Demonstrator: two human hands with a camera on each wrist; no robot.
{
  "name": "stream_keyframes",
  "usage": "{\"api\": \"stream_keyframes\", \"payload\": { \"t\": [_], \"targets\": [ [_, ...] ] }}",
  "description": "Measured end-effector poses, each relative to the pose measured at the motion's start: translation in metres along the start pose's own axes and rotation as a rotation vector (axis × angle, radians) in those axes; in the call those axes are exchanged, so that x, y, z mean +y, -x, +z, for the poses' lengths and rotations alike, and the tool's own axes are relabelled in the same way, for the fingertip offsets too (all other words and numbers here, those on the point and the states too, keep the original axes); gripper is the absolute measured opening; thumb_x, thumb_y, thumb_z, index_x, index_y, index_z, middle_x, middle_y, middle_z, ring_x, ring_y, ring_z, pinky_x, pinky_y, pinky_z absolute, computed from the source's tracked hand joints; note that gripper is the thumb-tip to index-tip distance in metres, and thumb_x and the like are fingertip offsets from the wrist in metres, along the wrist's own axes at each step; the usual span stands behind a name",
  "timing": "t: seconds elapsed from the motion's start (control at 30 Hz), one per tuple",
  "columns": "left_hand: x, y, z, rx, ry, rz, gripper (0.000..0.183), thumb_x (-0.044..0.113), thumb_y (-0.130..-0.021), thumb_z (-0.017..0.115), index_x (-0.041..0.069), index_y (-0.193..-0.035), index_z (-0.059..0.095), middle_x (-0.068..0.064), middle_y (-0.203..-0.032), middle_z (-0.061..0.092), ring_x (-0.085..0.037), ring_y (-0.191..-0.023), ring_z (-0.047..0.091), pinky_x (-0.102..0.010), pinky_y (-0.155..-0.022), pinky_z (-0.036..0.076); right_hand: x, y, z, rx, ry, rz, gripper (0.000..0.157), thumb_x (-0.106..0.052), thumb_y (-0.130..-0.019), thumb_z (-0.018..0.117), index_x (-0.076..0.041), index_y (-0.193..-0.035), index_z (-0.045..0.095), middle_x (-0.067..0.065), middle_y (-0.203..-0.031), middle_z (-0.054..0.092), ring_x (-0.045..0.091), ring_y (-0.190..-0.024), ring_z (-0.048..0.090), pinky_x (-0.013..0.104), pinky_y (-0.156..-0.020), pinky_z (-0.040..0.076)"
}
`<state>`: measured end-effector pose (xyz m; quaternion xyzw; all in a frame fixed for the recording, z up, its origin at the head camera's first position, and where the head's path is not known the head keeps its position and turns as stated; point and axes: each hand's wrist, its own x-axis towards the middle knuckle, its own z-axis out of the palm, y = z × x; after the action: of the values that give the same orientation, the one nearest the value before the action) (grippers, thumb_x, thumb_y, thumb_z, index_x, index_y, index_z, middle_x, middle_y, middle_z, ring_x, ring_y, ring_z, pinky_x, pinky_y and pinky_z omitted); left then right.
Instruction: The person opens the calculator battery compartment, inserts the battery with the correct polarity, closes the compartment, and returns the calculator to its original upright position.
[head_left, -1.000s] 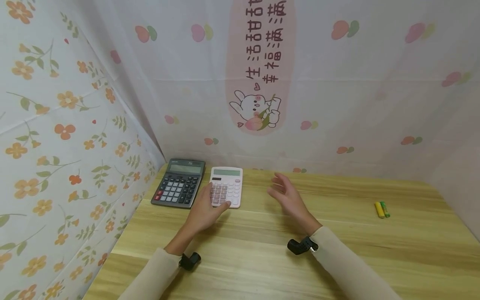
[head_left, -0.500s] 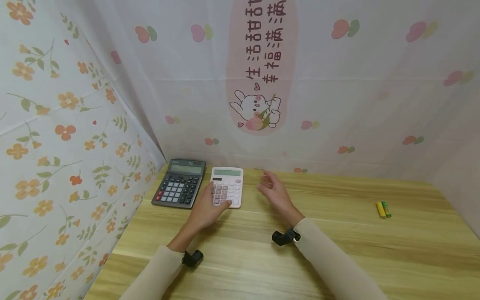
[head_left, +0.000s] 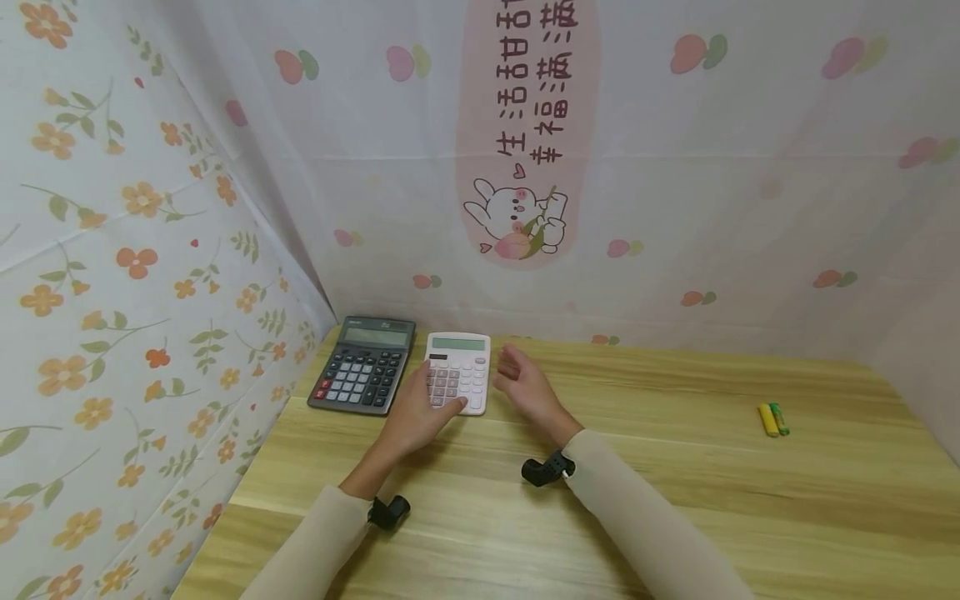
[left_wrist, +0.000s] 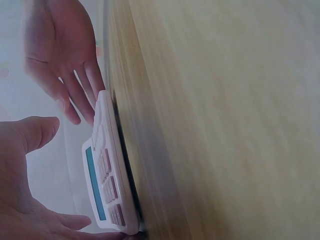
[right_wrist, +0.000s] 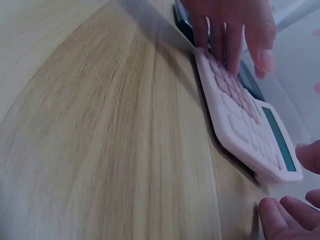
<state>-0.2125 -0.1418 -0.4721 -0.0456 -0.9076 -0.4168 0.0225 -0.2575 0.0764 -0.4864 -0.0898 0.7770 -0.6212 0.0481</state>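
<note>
A pale pink calculator (head_left: 468, 375) lies flat on the wooden table. My left hand (head_left: 415, 415) is at its left edge; in the left wrist view the fingertips touch that side and the thumb (left_wrist: 42, 132) is raised over the keys. In the head view my right hand (head_left: 528, 393) is just off the calculator's right edge, holding nothing. The right wrist view shows its fingertips (right_wrist: 272, 215) apart from the corner by the display, with the thumb (right_wrist: 310, 155) higher up. Left of the left hand lies a larger dark grey calculator (head_left: 360, 367).
A yellow battery (head_left: 768, 420) and a green battery (head_left: 781, 418) lie side by side at the right of the table (head_left: 637, 375). A printed curtain (head_left: 660, 208) hangs behind the table, and a floral curtain (head_left: 165, 333) runs along the left.
My right hand has moved left across the table, up to the pink calculator's right edge. The left hand has stayed at its left edge, and both calculators lie where they were.
</note>
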Motion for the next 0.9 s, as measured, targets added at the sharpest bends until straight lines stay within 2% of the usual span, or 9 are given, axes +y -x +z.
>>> {"api": "stream_keyframes", "payload": {
  "t": [0.1,0.3,0.5,0.73,0.9],
  "targets": [
    [0.0003,-0.0008,0.0003,0.001,0.002,0.010,0.095,0.035,-0.095,0.082,-0.009,-0.165,0.036,-0.026,-0.149,0.056,-0.039,-0.130,0.059,-0.059,-0.111,0.050,-0.0014,0.0004,0.0032,-0.018,-0.001,0.006,0.066,0.001,-0.107,0.061,0.014,-0.166,0.031,0.034,-0.166,0.043,0.049,-0.151,0.048,0.057,-0.122,0.042],
    [0.0040,-0.0004,-0.0008,0.001,0.011,0.028,0.089,0.033,-0.095,0.081,-0.006,-0.163,0.040,-0.023,-0.143,0.060,-0.038,-0.127,0.061,-0.059,-0.109,0.051,-0.0036,0.0016,0.0060,-0.028,0.003,0.010,0.064,0.001,-0.108,0.061,0.014,-0.164,0.035,0.033,-0.165,0.044,0.048,-0.150,0.049,0.056,-0.121,0.044],
    [0.0040,-0.0006,0.0000,0.000,-0.003,0.019,0.091,0.034,-0.095,0.081,-0.007,-0.164,0.038,-0.025,-0.146,0.059,-0.039,-0.129,0.061,-0.060,-0.111,0.051,-0.0037,0.0002,0.0077,-0.030,-0.016,0.002,0.062,0.004,-0.106,0.061,0.015,-0.162,0.037,0.035,-0.162,0.047,0.048,-0.147,0.052,0.055,-0.120,0.045],
    [0.0033,-0.0013,0.0001,-0.009,0.000,0.020,0.087,0.033,-0.096,0.080,-0.004,-0.164,0.040,-0.022,-0.141,0.062,-0.036,-0.125,0.063,-0.058,-0.107,0.053,0.0000,-0.0008,0.0091,-0.042,-0.045,-0.005,0.063,0.006,-0.105,0.059,0.016,-0.163,0.035,0.036,-0.160,0.048,0.049,-0.146,0.054,0.056,-0.120,0.046],
    [0.0030,0.0000,-0.0002,-0.012,0.002,0.006,0.090,0.035,-0.096,0.080,-0.005,-0.165,0.038,-0.024,-0.147,0.060,-0.038,-0.130,0.061,-0.060,-0.111,0.050,-0.0004,0.0006,0.0087,-0.037,-0.062,0.014,0.063,0.007,-0.105,0.059,0.015,-0.163,0.035,0.035,-0.162,0.047,0.049,-0.147,0.053,0.055,-0.119,0.046]
  ]
}}
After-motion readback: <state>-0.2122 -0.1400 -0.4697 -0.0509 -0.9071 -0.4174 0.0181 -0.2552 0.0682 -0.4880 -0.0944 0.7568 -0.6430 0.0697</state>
